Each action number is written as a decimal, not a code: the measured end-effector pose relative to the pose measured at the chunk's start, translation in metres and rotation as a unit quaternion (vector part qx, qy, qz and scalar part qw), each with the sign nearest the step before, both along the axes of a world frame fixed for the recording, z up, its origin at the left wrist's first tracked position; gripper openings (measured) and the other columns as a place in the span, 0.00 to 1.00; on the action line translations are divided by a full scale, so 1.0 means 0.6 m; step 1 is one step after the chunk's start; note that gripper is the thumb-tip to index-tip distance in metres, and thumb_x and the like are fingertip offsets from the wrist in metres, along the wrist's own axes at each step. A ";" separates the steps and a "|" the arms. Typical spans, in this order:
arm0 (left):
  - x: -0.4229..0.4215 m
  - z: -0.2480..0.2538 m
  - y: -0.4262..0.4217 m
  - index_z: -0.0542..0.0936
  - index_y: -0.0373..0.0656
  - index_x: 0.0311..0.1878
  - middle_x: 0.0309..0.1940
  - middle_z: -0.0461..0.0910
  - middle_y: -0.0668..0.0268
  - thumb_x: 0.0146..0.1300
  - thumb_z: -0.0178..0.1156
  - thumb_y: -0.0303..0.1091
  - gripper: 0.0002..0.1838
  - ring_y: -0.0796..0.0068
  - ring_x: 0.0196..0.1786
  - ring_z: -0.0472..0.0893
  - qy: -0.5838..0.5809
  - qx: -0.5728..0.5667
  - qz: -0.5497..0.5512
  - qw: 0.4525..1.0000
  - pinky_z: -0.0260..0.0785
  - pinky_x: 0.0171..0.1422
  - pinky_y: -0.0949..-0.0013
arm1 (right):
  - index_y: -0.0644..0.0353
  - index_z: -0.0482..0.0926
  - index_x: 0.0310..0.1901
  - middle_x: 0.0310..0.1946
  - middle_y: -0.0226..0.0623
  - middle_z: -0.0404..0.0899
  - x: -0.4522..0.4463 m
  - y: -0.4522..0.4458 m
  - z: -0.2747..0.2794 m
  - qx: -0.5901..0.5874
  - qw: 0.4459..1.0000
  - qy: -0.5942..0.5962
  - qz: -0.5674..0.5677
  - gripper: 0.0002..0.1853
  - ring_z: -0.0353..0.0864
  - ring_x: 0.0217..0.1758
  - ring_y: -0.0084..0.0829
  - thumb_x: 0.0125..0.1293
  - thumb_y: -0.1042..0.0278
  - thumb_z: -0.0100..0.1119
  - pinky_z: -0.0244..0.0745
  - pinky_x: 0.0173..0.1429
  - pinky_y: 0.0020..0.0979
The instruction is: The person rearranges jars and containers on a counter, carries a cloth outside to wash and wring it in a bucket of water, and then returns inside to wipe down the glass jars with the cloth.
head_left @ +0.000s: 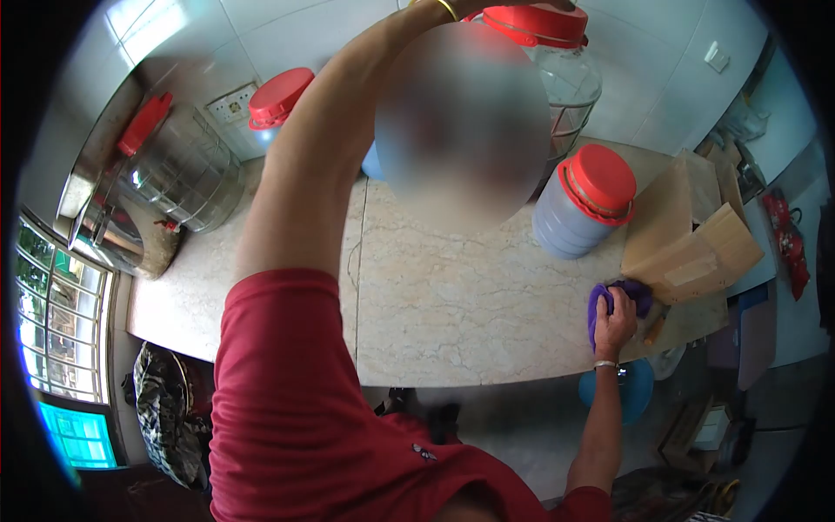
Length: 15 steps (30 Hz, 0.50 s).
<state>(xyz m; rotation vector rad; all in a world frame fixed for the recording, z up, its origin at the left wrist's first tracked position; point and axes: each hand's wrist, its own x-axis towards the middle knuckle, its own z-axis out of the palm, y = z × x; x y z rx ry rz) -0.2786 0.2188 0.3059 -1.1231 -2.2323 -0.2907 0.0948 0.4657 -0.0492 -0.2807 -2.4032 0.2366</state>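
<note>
My left arm reaches up across the view, and my left hand point(513, 3) lies at the red lid point(535, 26) of a large clear jar point(570, 78). The frame's top edge cuts off most of that hand, so its grip does not show. Over at the right, my right hand point(617, 322) is closed on a bunched purple cloth point(598, 315), pressed to the marbled countertop point(461, 296). A bluish plastic jar with a red lid point(570, 213) stands just beyond the cloth. A blurred round patch hides the area below my left hand.
An open cardboard box point(687, 252) stands at the counter's right end. Another red-lidded jar point(278, 100) is partly behind my left arm. Large clear containers point(187, 170) stand at the back left, near a wall socket point(232, 104). A blue basin point(639, 391) is below the front edge.
</note>
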 end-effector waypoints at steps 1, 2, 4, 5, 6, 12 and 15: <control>0.004 0.011 0.006 0.71 0.63 0.65 0.61 0.68 0.47 0.65 0.57 0.40 0.24 0.45 0.55 0.75 0.076 -0.129 -0.007 0.989 0.74 0.55 0.56 | 0.58 0.78 0.42 0.43 0.37 0.81 0.000 0.003 0.000 0.001 1.000 0.002 0.002 0.13 0.78 0.43 0.42 0.56 0.66 0.64 0.74 0.47 0.40; 0.007 0.022 0.010 0.71 0.72 0.63 0.56 0.74 0.52 0.66 0.53 0.35 0.23 0.53 0.49 0.79 0.138 -0.259 0.004 0.956 0.76 0.51 0.62 | 0.57 0.78 0.42 0.43 0.37 0.81 0.001 0.004 0.000 0.001 1.000 -0.001 -0.004 0.13 0.78 0.43 0.42 0.56 0.66 0.63 0.74 0.47 0.40; -0.180 -0.025 0.065 0.72 0.64 0.63 0.48 0.81 0.60 0.68 0.49 0.35 0.21 0.62 0.45 0.81 0.329 -0.288 -0.115 0.892 0.75 0.52 0.61 | 0.57 0.78 0.42 0.42 0.37 0.81 -0.002 0.003 -0.002 -0.008 1.000 0.006 -0.013 0.13 0.78 0.43 0.42 0.56 0.65 0.63 0.74 0.47 0.40; -0.185 -0.021 0.070 0.72 0.61 0.64 0.46 0.82 0.61 0.69 0.47 0.36 0.20 0.63 0.46 0.81 0.268 -0.223 -0.232 0.908 0.74 0.53 0.61 | 0.57 0.78 0.42 0.42 0.37 0.81 -0.001 0.003 -0.002 -0.017 1.000 0.003 -0.014 0.13 0.78 0.43 0.42 0.56 0.65 0.63 0.74 0.47 0.40; -0.170 -0.009 0.075 0.72 0.61 0.64 0.46 0.82 0.61 0.69 0.47 0.36 0.20 0.63 0.46 0.81 0.272 -0.221 -0.239 0.905 0.74 0.53 0.61 | 0.57 0.78 0.42 0.42 0.37 0.81 -0.002 0.002 0.001 -0.023 1.000 0.003 -0.017 0.13 0.78 0.43 0.42 0.56 0.65 0.63 0.75 0.47 0.39; -0.133 0.003 0.078 0.70 0.57 0.65 0.61 0.73 0.59 0.72 0.43 0.39 0.20 0.60 0.60 0.74 -0.076 -0.232 -0.177 0.954 0.67 0.64 0.62 | 0.57 0.78 0.42 0.42 0.36 0.81 -0.006 0.006 0.000 -0.022 1.000 0.009 -0.016 0.13 0.77 0.43 0.41 0.55 0.65 0.63 0.74 0.47 0.39; -0.246 -0.027 0.101 0.69 0.58 0.67 0.67 0.66 0.61 0.72 0.43 0.40 0.21 0.65 0.68 0.67 0.083 -0.233 -0.347 0.905 0.63 0.68 0.65 | 0.57 0.78 0.41 0.42 0.35 0.81 -0.007 0.005 0.003 -0.020 1.000 0.004 -0.018 0.13 0.77 0.42 0.41 0.55 0.65 0.63 0.74 0.46 0.40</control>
